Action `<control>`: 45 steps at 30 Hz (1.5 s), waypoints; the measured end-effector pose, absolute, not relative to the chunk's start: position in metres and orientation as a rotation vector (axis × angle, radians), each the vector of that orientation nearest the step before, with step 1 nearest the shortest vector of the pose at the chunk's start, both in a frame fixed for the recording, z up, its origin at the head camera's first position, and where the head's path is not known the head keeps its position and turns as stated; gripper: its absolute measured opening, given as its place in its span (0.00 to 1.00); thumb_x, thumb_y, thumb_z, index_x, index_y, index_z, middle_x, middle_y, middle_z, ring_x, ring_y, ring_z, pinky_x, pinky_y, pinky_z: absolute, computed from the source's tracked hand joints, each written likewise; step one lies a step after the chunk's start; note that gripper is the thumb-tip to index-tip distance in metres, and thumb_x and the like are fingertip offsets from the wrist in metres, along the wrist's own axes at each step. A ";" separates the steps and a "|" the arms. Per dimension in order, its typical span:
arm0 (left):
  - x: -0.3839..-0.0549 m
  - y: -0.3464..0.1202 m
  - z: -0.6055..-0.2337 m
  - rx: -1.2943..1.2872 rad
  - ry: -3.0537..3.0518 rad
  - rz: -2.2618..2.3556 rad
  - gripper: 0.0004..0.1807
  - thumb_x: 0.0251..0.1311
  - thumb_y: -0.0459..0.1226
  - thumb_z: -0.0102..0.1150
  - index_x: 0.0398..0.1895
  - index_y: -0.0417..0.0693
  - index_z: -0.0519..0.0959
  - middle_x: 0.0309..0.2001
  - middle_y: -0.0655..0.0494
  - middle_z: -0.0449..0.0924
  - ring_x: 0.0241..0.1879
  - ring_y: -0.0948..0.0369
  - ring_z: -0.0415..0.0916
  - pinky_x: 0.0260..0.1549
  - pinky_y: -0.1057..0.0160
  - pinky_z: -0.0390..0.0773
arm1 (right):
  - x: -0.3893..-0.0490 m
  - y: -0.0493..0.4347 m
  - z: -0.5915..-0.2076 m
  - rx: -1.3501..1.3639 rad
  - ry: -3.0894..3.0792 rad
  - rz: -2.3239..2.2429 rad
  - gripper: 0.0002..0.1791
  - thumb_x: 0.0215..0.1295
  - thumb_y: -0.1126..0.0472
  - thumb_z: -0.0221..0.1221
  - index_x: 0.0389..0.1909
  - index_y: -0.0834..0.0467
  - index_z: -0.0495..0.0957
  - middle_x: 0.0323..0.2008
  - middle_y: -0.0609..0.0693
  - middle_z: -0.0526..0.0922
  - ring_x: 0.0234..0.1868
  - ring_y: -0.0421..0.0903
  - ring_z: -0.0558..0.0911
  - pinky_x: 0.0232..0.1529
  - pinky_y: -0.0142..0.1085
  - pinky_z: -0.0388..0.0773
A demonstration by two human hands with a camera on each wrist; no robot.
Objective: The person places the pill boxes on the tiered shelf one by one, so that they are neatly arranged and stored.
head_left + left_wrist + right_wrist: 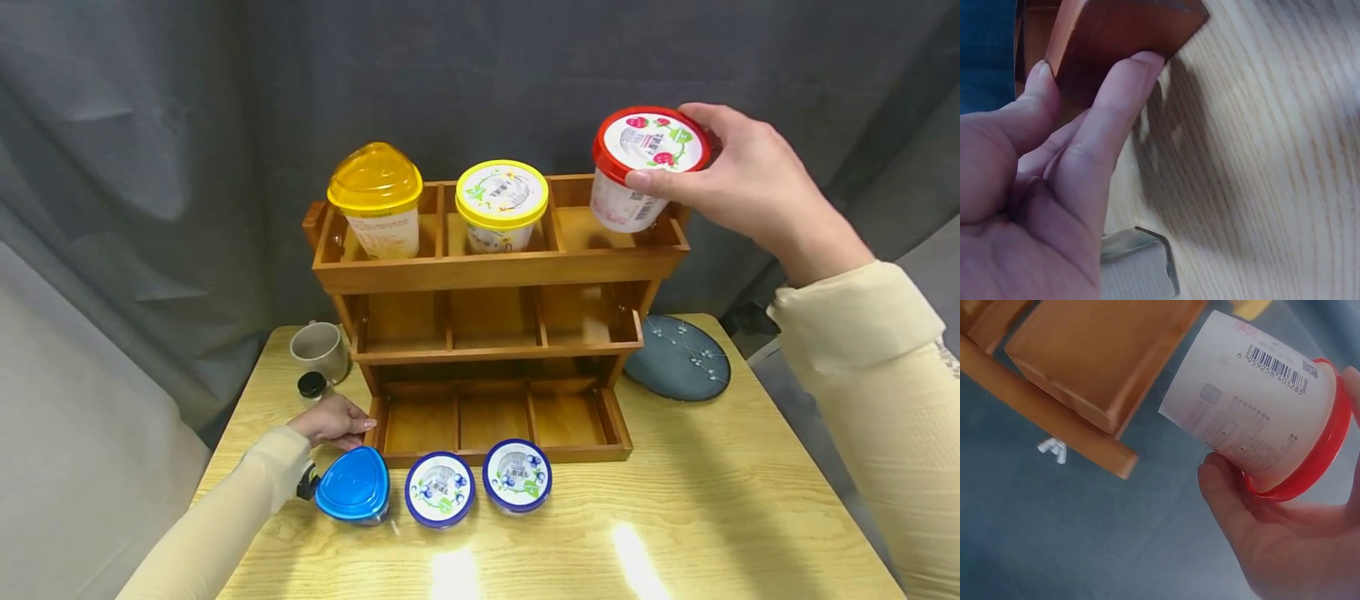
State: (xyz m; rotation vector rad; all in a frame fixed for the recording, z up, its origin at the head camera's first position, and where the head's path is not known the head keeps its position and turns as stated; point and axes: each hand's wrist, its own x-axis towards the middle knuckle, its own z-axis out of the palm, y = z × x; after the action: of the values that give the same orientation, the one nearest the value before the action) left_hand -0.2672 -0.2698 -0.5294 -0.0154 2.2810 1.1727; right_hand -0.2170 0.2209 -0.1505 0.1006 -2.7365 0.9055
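My right hand (757, 179) grips a white tub with a red lid (652, 142) printed with red berries, thumb on one side and fingers on the other. The tub is at the right compartment of the top tier of a three-tier wooden rack (495, 273); the right wrist view shows its barcode side tilted beside the wood. Low on the left, my left hand (337, 419) pinches the corner of the bottom tier between thumb and fingers, as the left wrist view shows. An orange-lidded cup (378, 196) and a yellow-lidded tub (501, 200) stand in the other top compartments.
A blue-lidded cup (354, 485) and two dark-blue-lidded tubs (440, 490) stand along the rack's front. Left of the rack are a mug (318, 348) and a black-capped jar (312, 384). On the right, a dark plate (678, 358) lies partly behind the rack.
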 end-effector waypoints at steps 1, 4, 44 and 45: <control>-0.267 -0.270 -0.529 -0.017 2.281 1.171 0.17 0.67 0.37 0.62 0.48 0.29 0.81 0.24 0.49 0.81 0.21 0.60 0.81 0.26 0.61 0.86 | -0.220 0.221 -0.152 0.104 -2.742 0.904 0.54 0.58 0.37 0.66 0.78 0.52 0.51 0.69 0.56 0.66 0.60 0.55 0.67 0.60 0.51 0.70; -0.268 -0.269 -0.528 -0.023 2.281 1.166 0.18 0.67 0.38 0.62 0.48 0.29 0.81 0.24 0.48 0.81 0.21 0.60 0.81 0.26 0.61 0.86 | -0.225 0.220 -0.156 0.112 -2.753 0.900 0.54 0.57 0.36 0.66 0.78 0.53 0.51 0.68 0.56 0.67 0.60 0.56 0.67 0.61 0.54 0.69; -0.264 -0.267 -0.526 -0.059 2.289 1.171 0.15 0.67 0.37 0.62 0.44 0.29 0.82 0.24 0.47 0.80 0.21 0.60 0.80 0.26 0.61 0.86 | -0.246 0.222 -0.186 0.206 -2.943 0.778 0.60 0.60 0.30 0.59 0.79 0.56 0.36 0.75 0.66 0.48 0.66 0.65 0.59 0.66 0.64 0.60; -0.263 -0.267 -0.526 -0.058 2.289 1.174 0.15 0.67 0.37 0.62 0.43 0.29 0.82 0.24 0.47 0.80 0.21 0.60 0.80 0.26 0.61 0.86 | -0.246 0.222 -0.186 0.214 -2.940 0.779 0.60 0.60 0.30 0.59 0.79 0.56 0.36 0.75 0.67 0.48 0.66 0.65 0.59 0.66 0.64 0.60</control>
State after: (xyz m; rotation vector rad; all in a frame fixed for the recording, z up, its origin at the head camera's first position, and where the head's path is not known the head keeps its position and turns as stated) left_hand -0.2635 -0.2669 -0.5260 -0.0577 2.2886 1.1738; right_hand -0.2463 0.2219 -0.1856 0.2142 -2.9402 0.7787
